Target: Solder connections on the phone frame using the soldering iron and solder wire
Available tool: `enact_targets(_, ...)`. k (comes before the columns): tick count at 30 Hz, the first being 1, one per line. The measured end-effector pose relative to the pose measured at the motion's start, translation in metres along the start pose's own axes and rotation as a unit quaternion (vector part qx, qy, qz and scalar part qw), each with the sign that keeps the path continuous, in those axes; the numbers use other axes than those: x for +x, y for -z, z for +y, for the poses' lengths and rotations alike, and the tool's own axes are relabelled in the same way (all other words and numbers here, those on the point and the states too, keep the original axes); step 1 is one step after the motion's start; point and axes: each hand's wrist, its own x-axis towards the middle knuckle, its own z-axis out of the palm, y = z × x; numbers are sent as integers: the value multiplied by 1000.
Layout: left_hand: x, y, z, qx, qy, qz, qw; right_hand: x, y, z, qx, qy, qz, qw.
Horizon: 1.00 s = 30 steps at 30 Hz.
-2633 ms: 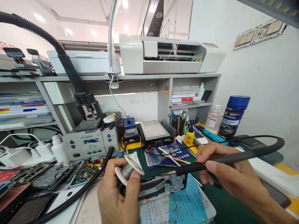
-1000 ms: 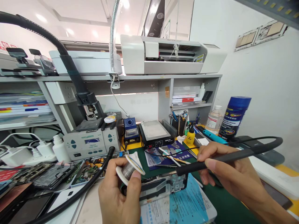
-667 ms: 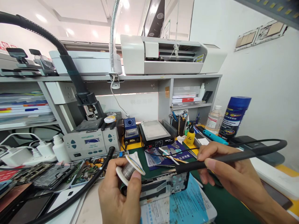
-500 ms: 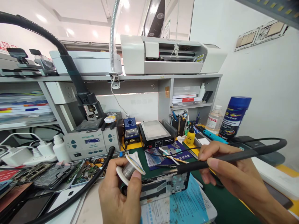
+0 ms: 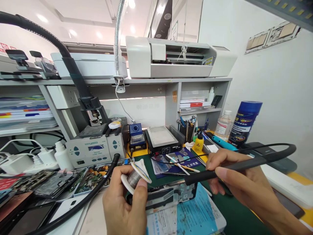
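Observation:
My left hand (image 5: 127, 202) is closed around a white spool of solder wire (image 5: 134, 179), pinched between thumb and fingers. The same hand also steadies an opened phone frame (image 5: 168, 194), tilted on its long edge above a blue and white printed box (image 5: 190, 213). In my right hand (image 5: 234, 176) a black soldering iron (image 5: 200, 176) is gripped like a pen, its cable looping at the right. The iron's front end lies over the phone's upper edge; whether its tip touches cannot be made out.
Behind the hands stand a hot plate (image 5: 160, 138), a blue soldering station (image 5: 137, 137) and a grey rework station (image 5: 95, 148). A black hose (image 5: 97, 189) curves along the left past phone parts. To the right are a yellow bottle (image 5: 199, 143) and a blue spray can (image 5: 245, 124).
The soldering iron's front end has dipped slightly towards the phone's upper edge, and its cable loop has shifted a little left. My left hand keeps the spool and phone nearly still.

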Motion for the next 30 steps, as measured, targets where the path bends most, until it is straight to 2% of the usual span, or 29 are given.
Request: enact_targets(30,-1,0,4,64,-16,-5,998,-2,1,0,-25,17,-4,1000)
